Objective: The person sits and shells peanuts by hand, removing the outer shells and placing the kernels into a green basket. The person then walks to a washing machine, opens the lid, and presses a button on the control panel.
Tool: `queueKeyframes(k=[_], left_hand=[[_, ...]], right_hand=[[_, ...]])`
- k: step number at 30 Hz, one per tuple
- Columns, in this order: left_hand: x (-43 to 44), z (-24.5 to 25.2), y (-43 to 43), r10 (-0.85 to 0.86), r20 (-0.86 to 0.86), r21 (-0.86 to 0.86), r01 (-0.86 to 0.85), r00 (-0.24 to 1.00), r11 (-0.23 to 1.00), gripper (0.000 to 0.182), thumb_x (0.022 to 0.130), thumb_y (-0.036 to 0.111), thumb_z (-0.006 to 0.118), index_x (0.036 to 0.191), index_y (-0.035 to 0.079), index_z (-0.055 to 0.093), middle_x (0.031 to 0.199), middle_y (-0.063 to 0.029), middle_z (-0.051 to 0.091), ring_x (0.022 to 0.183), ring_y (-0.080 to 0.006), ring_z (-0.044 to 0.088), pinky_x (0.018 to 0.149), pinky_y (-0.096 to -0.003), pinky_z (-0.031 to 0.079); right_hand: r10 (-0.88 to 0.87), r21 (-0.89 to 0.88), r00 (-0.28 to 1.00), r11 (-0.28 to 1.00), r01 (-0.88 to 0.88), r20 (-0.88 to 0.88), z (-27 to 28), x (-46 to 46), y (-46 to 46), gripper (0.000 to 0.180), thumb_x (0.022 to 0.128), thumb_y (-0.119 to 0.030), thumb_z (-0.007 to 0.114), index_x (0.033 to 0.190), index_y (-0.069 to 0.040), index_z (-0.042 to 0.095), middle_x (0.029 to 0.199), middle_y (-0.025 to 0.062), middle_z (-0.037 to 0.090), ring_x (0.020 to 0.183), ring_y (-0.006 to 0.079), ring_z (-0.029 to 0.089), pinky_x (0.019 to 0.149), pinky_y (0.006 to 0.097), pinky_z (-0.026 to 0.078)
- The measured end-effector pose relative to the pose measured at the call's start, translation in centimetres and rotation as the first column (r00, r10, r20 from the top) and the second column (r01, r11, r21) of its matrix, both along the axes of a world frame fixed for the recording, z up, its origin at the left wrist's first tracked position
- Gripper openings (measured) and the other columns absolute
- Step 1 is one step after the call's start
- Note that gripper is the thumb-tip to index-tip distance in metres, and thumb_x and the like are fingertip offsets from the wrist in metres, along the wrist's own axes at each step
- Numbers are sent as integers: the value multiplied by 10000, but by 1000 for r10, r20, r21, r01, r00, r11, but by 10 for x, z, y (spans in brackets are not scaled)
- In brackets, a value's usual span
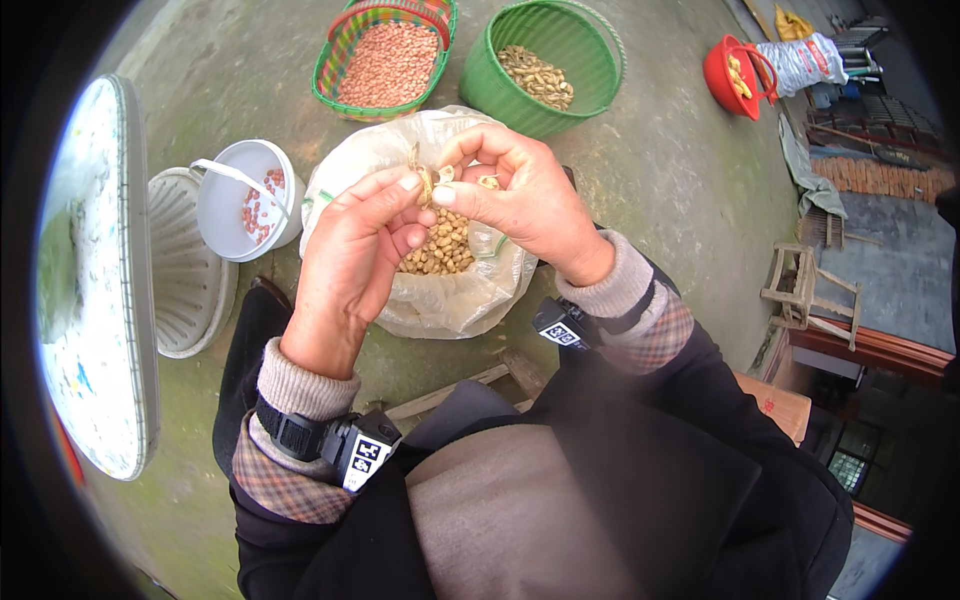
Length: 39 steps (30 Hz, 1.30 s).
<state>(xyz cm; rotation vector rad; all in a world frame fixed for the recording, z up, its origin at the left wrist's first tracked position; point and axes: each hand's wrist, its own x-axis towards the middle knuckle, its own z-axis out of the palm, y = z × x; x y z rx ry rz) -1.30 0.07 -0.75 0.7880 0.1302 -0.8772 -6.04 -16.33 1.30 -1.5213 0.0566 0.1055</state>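
Note:
Above an open plastic woven sack (442, 300), my left hand (356, 240) pinches a peanut pod (426, 187) between thumb and fingers. My right hand (517, 199) meets it from the other side, with a pale piece of peanut shell (446, 174) at its thumb and fingertip. Another bit of shell (488, 181) shows within the curled fingers of that hand. Beneath both hands, many unshelled peanuts (439, 251) lie inside the sack; my fingers hide part of them. Whether a kernel sits between my fingertips is too small to tell.
Beyond the sack stand a woven basket (324, 88) of shelled peanuts and a green basket (480, 71) of shells. Left are a white bucket (221, 214) with some kernels and a ribbed pale container (187, 277). A red basket (721, 79) and wooden stool (795, 281) stand right.

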Motion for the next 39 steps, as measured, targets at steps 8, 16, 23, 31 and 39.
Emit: queueKeyframes(k=[8,16,23,31,39], left_hand=[[-1,-3,2,32,105,44,-37,994,998,107,848,72,585,881,-24,618,735,-30,600,599,-64,501,519,-172,376],[-11,0,-6,144,172,96,-162,974,982,96,840,41,591,891,-32,626,716,-28,593,570,-50,477,501,-165,359],[-17,4,-9,203,208,76,-223,957,972,134,836,36,597,939,-45,622,724,-30,596,566,-50,476,498,-169,355],[-11,9,-4,136,173,59,-148,976,987,147,854,37,563,975,-36,603,746,-34,596,584,-54,479,511,-170,354],[-3,14,-4,-24,369,319,-102,929,942,144,820,-2,582,958,-36,600,734,-10,592,569,-40,467,498,-160,360]], right_hand=[[-91,1,985,996,92,146,-11,-1,17,183,786,-1,626,942,-6,530,840,23,569,749,77,575,667,212,483],[-136,313,991,941,128,7,-18,-8,27,147,827,4,539,964,-35,501,828,30,545,622,49,501,500,171,395],[-135,536,990,833,136,-41,-26,-9,29,156,847,17,502,986,-54,488,831,31,537,622,46,472,506,153,366],[-79,483,995,870,99,-62,-16,-6,25,154,855,-14,521,1001,-60,501,808,16,542,628,33,476,469,138,339],[-22,269,993,962,52,-112,-8,5,5,199,847,-93,567,1027,-15,535,749,16,588,579,27,502,441,144,344]])
